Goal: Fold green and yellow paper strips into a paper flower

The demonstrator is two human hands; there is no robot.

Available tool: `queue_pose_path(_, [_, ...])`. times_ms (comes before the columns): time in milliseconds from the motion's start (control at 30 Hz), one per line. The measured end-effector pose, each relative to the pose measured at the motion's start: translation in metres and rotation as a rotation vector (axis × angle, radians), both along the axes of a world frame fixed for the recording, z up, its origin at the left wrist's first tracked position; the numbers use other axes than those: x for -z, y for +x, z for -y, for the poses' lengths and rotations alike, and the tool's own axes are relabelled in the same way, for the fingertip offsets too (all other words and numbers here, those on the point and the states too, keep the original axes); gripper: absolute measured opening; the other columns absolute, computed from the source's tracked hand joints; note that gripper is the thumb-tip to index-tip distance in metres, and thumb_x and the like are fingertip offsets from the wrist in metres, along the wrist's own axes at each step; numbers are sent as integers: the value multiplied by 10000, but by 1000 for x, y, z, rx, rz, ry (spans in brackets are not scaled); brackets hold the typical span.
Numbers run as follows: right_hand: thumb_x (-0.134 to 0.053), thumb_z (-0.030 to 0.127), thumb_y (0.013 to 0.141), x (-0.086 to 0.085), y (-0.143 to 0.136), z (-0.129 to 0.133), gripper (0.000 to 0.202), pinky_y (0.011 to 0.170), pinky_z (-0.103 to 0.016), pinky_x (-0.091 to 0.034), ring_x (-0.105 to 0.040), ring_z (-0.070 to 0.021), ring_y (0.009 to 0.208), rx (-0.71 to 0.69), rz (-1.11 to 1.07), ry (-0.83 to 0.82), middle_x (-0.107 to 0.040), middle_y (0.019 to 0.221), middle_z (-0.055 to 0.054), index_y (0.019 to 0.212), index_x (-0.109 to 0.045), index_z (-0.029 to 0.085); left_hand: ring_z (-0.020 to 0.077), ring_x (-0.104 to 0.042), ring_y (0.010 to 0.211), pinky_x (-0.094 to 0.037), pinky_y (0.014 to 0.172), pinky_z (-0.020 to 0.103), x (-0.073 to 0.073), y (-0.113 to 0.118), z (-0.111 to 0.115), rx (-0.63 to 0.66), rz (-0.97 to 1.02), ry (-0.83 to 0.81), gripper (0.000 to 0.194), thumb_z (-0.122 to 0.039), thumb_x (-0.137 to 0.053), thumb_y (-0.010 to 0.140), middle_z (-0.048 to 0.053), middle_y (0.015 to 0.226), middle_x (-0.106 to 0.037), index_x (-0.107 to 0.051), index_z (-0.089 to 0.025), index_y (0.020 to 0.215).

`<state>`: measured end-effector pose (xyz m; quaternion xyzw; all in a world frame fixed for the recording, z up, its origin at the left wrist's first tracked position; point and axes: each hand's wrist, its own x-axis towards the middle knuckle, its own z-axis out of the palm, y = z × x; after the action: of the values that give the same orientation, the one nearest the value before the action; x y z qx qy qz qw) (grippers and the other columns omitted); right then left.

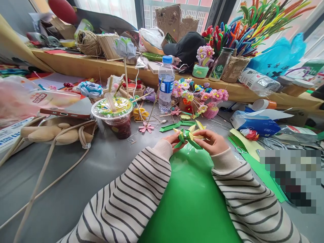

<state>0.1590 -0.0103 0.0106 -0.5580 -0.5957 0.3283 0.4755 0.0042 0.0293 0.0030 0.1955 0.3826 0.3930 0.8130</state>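
Both hands meet at a folded paper flower [186, 135] with green leaf-like pieces and pale yellow petals, held up over the front of the table. My left hand [174, 139] pinches its green left side. My right hand [214, 141] has thumb and fingers closed on the yellow and green pieces at its right. Just behind it lie folded green paper strips [170, 127]. A pink paper flower [146, 127] rests to the left on the grey table [111, 168]. Below my hands spreads a smooth, shiny green surface [192, 202].
A lidded cup [111, 116] with dark contents stands left, near a bag with cords [58, 133]. Behind my hands are a water bottle [166, 87] and knitted flowers [187, 92]. Scissors [240, 149] and green paper [265, 173] lie right. A crowded wooden ledge [141, 72] runs behind.
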Motion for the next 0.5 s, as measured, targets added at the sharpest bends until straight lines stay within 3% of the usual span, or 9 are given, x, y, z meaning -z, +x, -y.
queue_pose_path(333, [-611,366,606,6,-5,-1,182,610,-298,-489,-562,-142,635,88,59,78,-606,687,-12,665,-574,197,125,-601,587,-508,702,259,-5,0,2,36,-40,-16,131,-139,-522,719,88,641,-635,-594,-55,648])
queue_pose_path(500, [-590,348,635,5,-1,-2,182,588,-283,-486,-552,-154,727,112,201,168,-587,790,-34,731,-567,195,134,-608,613,-506,705,272,-6,1,5,21,-61,7,100,-158,-544,706,80,650,-638,-576,-76,658])
